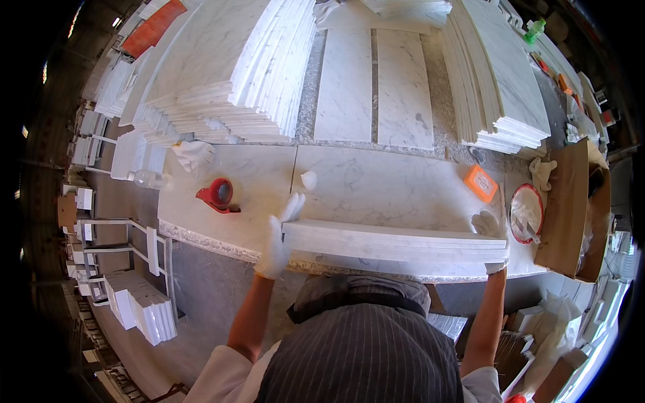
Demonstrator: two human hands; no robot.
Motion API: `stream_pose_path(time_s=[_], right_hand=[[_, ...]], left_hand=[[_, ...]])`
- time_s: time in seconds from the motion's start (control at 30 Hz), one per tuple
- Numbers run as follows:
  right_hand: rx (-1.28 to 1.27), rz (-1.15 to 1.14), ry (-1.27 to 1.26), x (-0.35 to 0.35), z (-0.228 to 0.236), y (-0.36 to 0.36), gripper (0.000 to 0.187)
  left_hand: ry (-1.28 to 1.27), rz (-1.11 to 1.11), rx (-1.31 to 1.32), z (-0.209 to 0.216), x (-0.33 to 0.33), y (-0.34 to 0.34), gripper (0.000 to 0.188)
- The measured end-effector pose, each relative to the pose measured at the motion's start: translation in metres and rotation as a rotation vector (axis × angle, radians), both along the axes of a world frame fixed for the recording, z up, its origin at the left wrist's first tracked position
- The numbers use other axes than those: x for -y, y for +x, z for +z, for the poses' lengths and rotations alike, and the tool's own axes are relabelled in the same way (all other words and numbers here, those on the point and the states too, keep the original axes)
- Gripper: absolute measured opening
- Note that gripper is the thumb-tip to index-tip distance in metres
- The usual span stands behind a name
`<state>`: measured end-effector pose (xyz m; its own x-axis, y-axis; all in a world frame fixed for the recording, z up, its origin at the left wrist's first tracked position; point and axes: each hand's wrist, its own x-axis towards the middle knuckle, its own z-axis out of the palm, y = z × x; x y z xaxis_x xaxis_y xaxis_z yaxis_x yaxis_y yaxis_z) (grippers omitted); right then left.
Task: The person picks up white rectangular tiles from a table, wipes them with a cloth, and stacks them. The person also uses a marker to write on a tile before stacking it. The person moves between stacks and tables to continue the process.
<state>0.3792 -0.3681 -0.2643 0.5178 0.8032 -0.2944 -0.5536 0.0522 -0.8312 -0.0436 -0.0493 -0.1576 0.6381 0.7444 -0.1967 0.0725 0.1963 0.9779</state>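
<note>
Two white-gloved hands at either end of a short pile of pale stone strips

The left hand [274, 245] wears a white glove and stands upright at the left end of the strips, its palm side toward them and its fingers extended rather than curled. The right hand [495, 243], gloved too, is at the opposite end, partly hidden by the pile; whether its fingers are bent around the end, I cannot tell.

Between the hands lies the pile of stone strips [396, 243], long, narrow and whitish, layered one on another. It runs along the near edge of a pale, grey-veined stone worktop [390, 198], directly in front of the person's body, which is dressed in a dark striped garment [356, 349].

Beyond the left hand sits a red rounded object [220, 193] with a dark centre, and to its right a small white egg-shaped piece [309, 180]. Past the right hand are an orange box [480, 183], a round red-rimmed container [526, 211] and an open cardboard box [564, 211].

Farther left are a crumpled white cloth [194, 156] and a clear plastic bottle [146, 178] lying on its side. At the back, a tall slab stack [195, 67] rises on the left and another slab pile [514, 74] on the right, with two flat panels [405, 87] lying side by side between them.
</note>
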Motion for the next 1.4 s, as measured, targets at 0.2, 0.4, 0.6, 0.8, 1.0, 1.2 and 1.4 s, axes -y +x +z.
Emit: stream_pose_path(time_s=[0.2, 0.4, 0.6, 0.8, 1.0, 1.2, 1.4], right_hand=[[-0.077, -0.035, -0.006, -0.015, 0.022, -0.012, 0.062], [-0.09, 0.07, 0.04, -0.007, 0.005, 0.0, 0.064], [-0.076, 0.006, -0.091, -0.011, 0.024, -0.009, 0.066], [-0.08, -0.009, -0.052, -0.012, 0.023, -0.01, 0.067], [-0.053, 0.001, -0.027, -0.006, -0.001, -0.003, 0.067], [0.019, 0.0, 0.006, 0.008, -0.018, 0.0, 0.067], [0.124, 0.034, -0.182, 0.002, 0.013, -0.003, 0.064]], left_hand=[[0.055, -0.14, -0.108, 0.01, -0.008, -0.002, 0.083], [-0.003, -0.005, -0.143, 0.004, 0.001, 0.004, 0.084], [0.006, 0.132, -0.082, -0.004, 0.007, 0.004, 0.081], [0.043, 0.34, -0.016, -0.014, 0.015, 0.004, 0.072], [-0.065, 0.337, 0.03, -0.015, 0.013, -0.002, 0.07], [-0.059, 0.342, -0.024, -0.006, 0.014, 0.008, 0.064], [-0.07, 0.391, -0.008, -0.015, 0.017, 0.003, 0.056]])
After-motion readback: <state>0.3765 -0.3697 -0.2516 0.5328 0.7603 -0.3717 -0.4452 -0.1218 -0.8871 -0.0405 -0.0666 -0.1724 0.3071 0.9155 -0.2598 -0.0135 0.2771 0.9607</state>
